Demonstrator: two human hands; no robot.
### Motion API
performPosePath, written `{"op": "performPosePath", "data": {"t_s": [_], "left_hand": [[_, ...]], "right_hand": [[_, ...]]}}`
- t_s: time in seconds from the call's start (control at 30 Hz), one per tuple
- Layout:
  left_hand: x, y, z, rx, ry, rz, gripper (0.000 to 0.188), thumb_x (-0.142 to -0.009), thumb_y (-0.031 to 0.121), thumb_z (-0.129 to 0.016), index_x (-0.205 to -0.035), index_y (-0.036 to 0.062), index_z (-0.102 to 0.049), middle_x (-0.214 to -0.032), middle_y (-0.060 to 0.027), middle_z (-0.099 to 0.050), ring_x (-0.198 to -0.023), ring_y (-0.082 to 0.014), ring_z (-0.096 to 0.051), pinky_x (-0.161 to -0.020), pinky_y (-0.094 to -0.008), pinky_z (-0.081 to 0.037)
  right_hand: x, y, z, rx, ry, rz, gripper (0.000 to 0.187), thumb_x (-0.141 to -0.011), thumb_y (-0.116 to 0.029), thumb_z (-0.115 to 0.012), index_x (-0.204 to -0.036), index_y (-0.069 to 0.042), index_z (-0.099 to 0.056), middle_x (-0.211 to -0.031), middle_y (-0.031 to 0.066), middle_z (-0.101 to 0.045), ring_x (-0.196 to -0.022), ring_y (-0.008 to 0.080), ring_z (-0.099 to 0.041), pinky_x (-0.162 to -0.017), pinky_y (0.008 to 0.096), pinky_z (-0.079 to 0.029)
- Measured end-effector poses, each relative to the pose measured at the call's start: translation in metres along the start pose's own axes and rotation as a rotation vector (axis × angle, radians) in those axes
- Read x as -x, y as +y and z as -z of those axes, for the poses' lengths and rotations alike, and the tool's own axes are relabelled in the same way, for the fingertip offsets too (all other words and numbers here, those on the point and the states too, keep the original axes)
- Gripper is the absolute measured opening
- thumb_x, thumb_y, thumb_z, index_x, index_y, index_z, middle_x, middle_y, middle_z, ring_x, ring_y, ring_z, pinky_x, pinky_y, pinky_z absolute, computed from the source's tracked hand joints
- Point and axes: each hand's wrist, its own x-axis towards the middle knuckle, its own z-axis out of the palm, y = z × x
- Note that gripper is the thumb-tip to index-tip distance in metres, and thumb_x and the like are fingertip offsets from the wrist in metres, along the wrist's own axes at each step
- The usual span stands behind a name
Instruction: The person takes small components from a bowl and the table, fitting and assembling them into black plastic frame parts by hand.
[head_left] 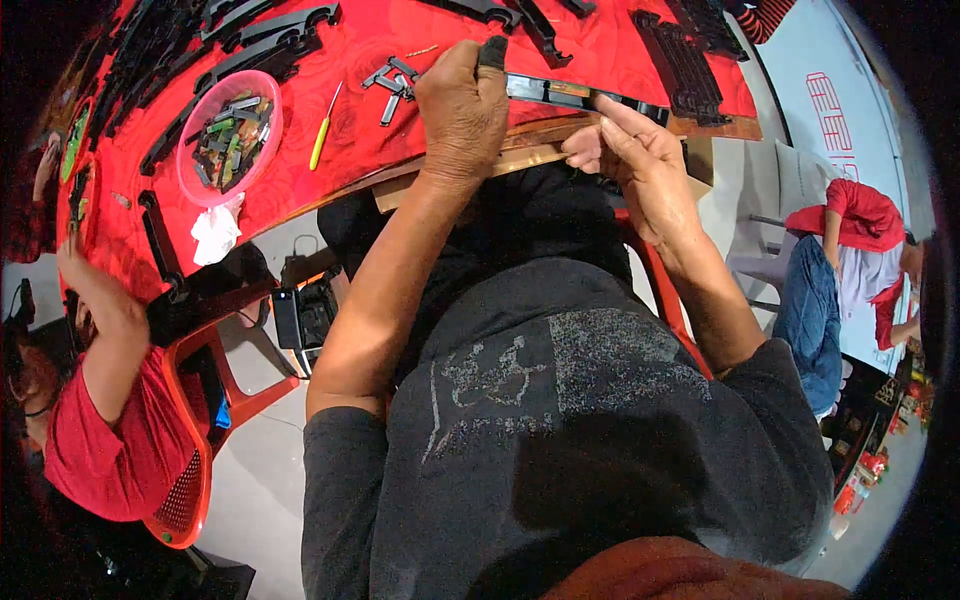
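My left hand point(462, 118) is closed at the left end of a long black plastic strip point(550, 91) with a shiny face, near the table's front edge. A dark cover point(492, 52) sits on its thumb. Over the strip's right part is my right hand point(648, 172), fingers apart and the index fingertip at the strip. Whether that fingertip presses on it I cannot tell. Left of my left hand lie several small grey-black pieces point(390, 85) in a loose pile. Beside them rests a yellow-handled thin tool point(321, 140).
A pink bowl point(187, 160) holds many small pieces, with a crumpled white tissue point(216, 232) by it. Long black plastic parts point(270, 40) cover much of the red cloth point(365, 30). A person in red point(120, 430) works at left; another person point(850, 230) sits at right.
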Motion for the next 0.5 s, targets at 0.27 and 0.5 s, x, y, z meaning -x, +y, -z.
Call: {"op": "performPosePath", "data": {"t_s": [0.27,0.5], "left_hand": [[-0.003,0.01,-0.008,0.114,-0.008,0.12,0.022,-0.087,0.013,-0.059,-0.073,-0.0029,-0.053,-0.061,-0.0223,-0.05,-0.053,-0.0346,-0.048,-0.053,-0.0398,-0.04],[-0.001,0.004,-0.012,0.217,-0.061,0.193,0.023,-0.09,0.014,-0.053,-0.074,-0.002,-0.054,-0.058,-0.0091,-0.047,-0.054,-0.0148,-0.045,-0.051,-0.0326,-0.038]], "right_hand": [[0.01,-0.017,0.023,0.122,-0.019,0.099,0.032,-0.097,-0.016,-0.051,-0.124,0.001,-0.056,-0.092,0.0095,-0.068,-0.079,0.0126,-0.064,-0.073,0.0239,-0.049],[0.003,-0.027,0.032,0.346,0.407,0.603,0.021,-0.093,-0.009,-0.058,-0.109,0.003,-0.065,-0.086,0.003,-0.064,-0.079,0.0067,-0.058,-0.069,0.018,-0.043]]}}
